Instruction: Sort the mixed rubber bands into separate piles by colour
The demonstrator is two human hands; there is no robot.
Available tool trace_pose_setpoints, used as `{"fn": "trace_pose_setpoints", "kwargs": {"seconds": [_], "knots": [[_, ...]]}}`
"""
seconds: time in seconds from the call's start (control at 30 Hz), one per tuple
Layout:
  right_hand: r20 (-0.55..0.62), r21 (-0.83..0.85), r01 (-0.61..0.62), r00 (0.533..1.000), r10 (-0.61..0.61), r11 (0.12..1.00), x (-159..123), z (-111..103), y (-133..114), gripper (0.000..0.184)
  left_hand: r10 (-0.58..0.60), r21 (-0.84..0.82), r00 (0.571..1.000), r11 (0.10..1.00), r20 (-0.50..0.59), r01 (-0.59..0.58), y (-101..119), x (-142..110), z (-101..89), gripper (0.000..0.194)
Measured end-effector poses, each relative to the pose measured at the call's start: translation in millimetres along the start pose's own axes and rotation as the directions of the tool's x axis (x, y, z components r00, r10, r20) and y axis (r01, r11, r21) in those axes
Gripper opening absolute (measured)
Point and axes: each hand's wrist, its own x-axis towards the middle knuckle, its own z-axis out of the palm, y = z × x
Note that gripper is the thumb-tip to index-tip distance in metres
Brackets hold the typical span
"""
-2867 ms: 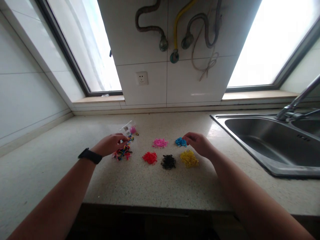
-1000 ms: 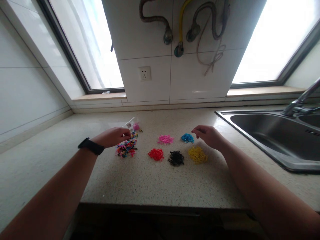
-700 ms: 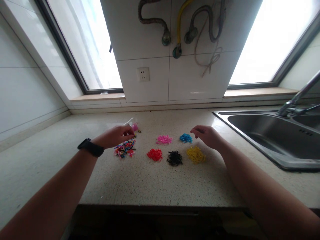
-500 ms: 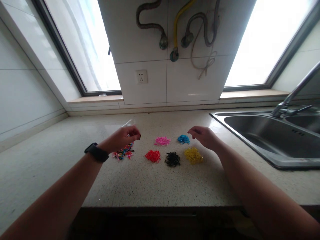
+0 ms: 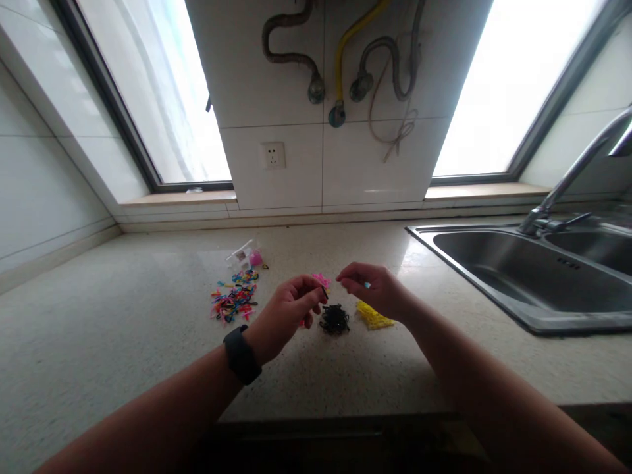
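Pinched between the thumb and forefinger of my left hand (image 5: 286, 311) is a small black rubber band (image 5: 324, 293). Just right of it, my right hand (image 5: 372, 288) is closed with its fingertips together; anything in them is too small to make out. Below the hands lies a pile of black rubber bands (image 5: 334, 320), with yellow bands (image 5: 374, 316) to its right, partly under my right hand. Pink bands (image 5: 320, 280) show behind the fingertips. My left hand mostly covers the red bands (image 5: 302, 323), and my right hand nearly hides the blue ones (image 5: 367, 285).
A mixed pile of coloured bands (image 5: 231, 303) lies on the counter (image 5: 162, 329) at the left, in front of a clear plastic bag (image 5: 241, 255) with something pink in it. A steel sink (image 5: 474, 283) with a faucet (image 5: 567, 191) is at the right.
My left hand has moved right from the mixed pile with the black rubber band, to above the sorted piles. My right hand has shifted left towards it. The view has turned slightly.
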Motion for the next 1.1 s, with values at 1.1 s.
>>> {"fn": "trace_pose_setpoints", "kwargs": {"seconds": [1.1], "knots": [[-0.023,0.428,-0.07,0.996,0.089,0.901,0.1,-6.2,-14.6,0.02,-0.082,-0.348,0.996,0.934,0.021,0.084,7.2,-7.7,2.1,0.023]]}}
